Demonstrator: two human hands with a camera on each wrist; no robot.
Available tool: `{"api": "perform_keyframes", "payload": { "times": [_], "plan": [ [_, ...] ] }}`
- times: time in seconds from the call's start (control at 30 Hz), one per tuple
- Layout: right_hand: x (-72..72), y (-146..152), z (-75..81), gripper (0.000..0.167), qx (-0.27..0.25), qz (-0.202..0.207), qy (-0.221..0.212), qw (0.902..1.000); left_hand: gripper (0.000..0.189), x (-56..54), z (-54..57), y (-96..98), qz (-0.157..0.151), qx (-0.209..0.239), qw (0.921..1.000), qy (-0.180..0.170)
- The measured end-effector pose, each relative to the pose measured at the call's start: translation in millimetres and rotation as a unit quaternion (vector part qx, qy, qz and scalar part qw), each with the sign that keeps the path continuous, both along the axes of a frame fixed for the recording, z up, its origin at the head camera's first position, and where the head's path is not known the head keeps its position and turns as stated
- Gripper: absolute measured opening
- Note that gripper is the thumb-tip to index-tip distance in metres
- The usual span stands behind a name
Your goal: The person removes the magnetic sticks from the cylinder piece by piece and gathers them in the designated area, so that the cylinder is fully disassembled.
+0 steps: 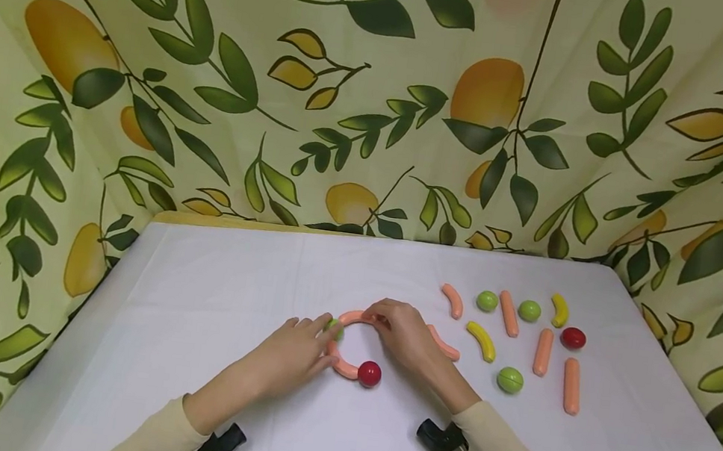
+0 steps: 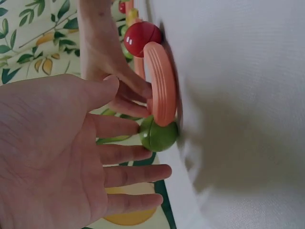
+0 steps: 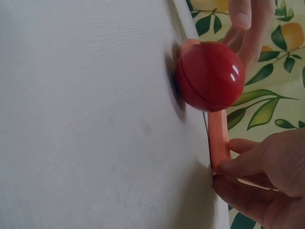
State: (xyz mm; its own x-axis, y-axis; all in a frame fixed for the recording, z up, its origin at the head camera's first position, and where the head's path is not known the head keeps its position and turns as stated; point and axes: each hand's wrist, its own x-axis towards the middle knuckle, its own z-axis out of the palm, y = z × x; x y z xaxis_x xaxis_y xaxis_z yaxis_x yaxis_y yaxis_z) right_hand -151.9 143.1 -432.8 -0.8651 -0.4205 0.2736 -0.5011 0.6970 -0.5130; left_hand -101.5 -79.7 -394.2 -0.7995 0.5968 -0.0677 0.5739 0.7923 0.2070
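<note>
My left hand (image 1: 292, 352) is spread with straight fingers at the left of a part ring on the white table. Its fingertips are right at a green ball (image 2: 159, 135), beside a grooved, curved pink piece (image 2: 162, 83). That piece runs from the green ball to a glossy red ball (image 1: 369, 374) at the ring's near end. On the far side, my right hand (image 1: 404, 330) pinches the end of another curved pink piece (image 1: 353, 317) between thumb and fingers. This piece lies beside the green ball, its right end hidden by the hand.
Just right of my right hand lies a curved pink piece (image 1: 444, 345). Farther right are several straight pink sticks (image 1: 543, 352), green balls (image 1: 509, 380), yellow curved pieces (image 1: 481, 341) and a red ball (image 1: 573, 338). A patterned curtain (image 1: 363, 105) hangs behind the table (image 1: 190, 295).
</note>
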Motion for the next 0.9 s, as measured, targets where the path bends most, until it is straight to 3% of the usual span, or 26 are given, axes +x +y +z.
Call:
{"api": "perform_keyframes", "payload": {
  "times": [0.27, 0.67, 0.9],
  "plan": [
    [0.7, 4.2, 1.0, 0.023, -0.013, 0.015, -0.046, 0.9988, 0.054, 1.0, -4.9, -0.3, -0.002, 0.019, 0.9998, 0.009],
    [24.8, 18.6, 8.0, 0.024, -0.063, -0.007, -0.1, 0.993, 0.064, -12.0, -13.8, 1.2, 0.003, 0.059, 0.9975, -0.038],
    [39.7, 25.6, 8.0, 0.032, -0.129, 0.039, -0.19, 0.9726, 0.069, -18.7, -18.1, 5.9, -0.007, 0.052, 0.9969, -0.059]
  ]
}}
